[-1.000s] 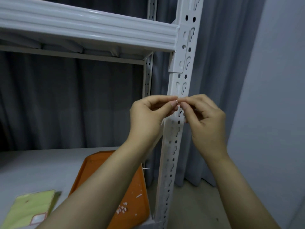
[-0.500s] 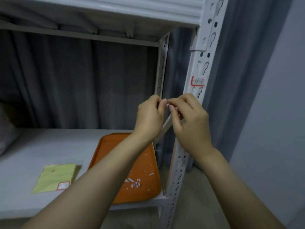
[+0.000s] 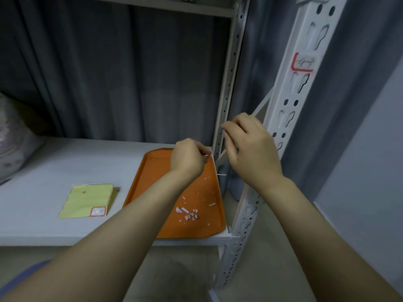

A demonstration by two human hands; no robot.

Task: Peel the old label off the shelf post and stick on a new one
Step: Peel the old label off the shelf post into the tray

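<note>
The left hand (image 3: 188,159) pinches a label scrap (image 3: 207,154) over the orange tray (image 3: 152,173) (evidently the scrap bin); whether the curled right hand (image 3: 250,147) holds anything is unclear.

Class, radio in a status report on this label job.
Left grip pinches scrap over tray. Right grip loose, empty. Old label partly on post. Nothing obstructing.

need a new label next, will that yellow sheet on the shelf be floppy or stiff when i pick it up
Probably floppy: the yellow sheet looks thin and lies wavy, with a curled right edge. Likely very light, so it may slide on the smooth shelf before an edge lifts.
</note>
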